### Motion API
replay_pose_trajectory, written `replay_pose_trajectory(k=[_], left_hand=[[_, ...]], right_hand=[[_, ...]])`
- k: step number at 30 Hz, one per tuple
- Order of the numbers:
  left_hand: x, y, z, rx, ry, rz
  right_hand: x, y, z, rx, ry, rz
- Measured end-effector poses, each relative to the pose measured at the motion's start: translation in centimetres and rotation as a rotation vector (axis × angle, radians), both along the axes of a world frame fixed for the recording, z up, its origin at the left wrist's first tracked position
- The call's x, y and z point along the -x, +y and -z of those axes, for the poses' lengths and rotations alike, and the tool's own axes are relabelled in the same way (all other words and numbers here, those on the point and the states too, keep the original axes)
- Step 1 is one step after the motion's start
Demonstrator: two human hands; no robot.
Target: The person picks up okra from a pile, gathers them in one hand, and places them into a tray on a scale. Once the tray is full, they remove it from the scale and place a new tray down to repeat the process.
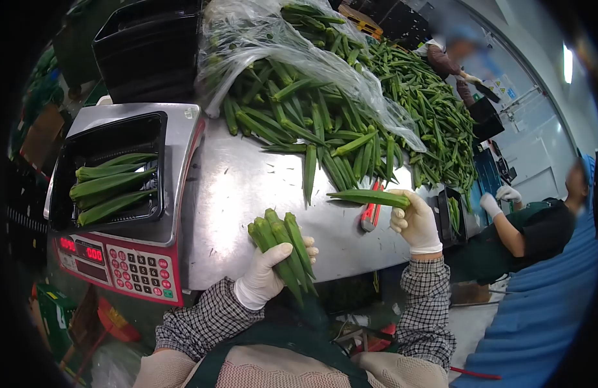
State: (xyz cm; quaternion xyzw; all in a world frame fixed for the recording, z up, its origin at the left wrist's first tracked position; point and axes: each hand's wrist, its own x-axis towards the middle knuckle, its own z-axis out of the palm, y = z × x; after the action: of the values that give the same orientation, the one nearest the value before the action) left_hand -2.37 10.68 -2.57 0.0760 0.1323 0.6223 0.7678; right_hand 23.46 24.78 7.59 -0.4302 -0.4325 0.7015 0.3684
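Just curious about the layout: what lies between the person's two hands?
The head view shows a red tool on the metal tabletop, plus okra held in the left hand and right hand.

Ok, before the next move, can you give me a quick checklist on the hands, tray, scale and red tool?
1. Left hand gripping the okra bunch: ok.
2. Right hand holding a single okra pod: ok.
3. Black tray resting on the scale, okra inside: ok.
4. Red tool away from the right hand: not ok, it lies close by on the table.
5. Display reading: cannot tell; lit, digits unclear.
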Motion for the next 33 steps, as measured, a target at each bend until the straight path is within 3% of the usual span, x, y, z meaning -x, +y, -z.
replay_pose_trajectory(k=[10,13,14,15,17,20,23,26,29,33], left_hand=[[0.0,-0.1,-0.6,0.013,0.031,0.005],[0.1,-0.2,-0.6,0.015,0.033,0.006],[0.1,-0.2,-0.6,0.005,0.033,0.003],[0.0,-0.1,-0.5,-0.006,0.030,-0.003],[0.0,0.0,-0.4,-0.013,0.024,-0.002],[0.0,0.0,-0.1,-0.012,0.017,0.003],[0.0,0.0,-0.1,-0.012,0.011,0.004],[0.0,-0.1,0.3,-0.022,0.018,0.015],[0.0,-0.1,0.2,-0.021,0.036,0.021],[0.2,0.0,-0.1,-0.025,0.023,0.035]], right_hand=[[0.2,0.4,-1.2,0.038,-0.336,0.003],[-1.6,-0.5,-2.3,-0.096,-0.538,-0.163],[-2.1,-1.2,-3.2,-0.118,-0.766,-0.225],[-3.0,-1.7,-4.1,-0.031,-0.799,-0.405],[-2.9,-2.6,-4.6,0.093,-1.104,-0.486],[-2.3,-2.8,-3.0,-0.342,-1.243,-0.308],[0.5,-1.5,-0.5,-0.669,-1.060,-0.166],[4.2,1.3,2.3,-0.812,-1.079,-0.120],[6.5,5.0,6.3,-1.098,-1.295,-0.112],[10.0,5.5,5.8,-0.965,-1.705,-0.237]])
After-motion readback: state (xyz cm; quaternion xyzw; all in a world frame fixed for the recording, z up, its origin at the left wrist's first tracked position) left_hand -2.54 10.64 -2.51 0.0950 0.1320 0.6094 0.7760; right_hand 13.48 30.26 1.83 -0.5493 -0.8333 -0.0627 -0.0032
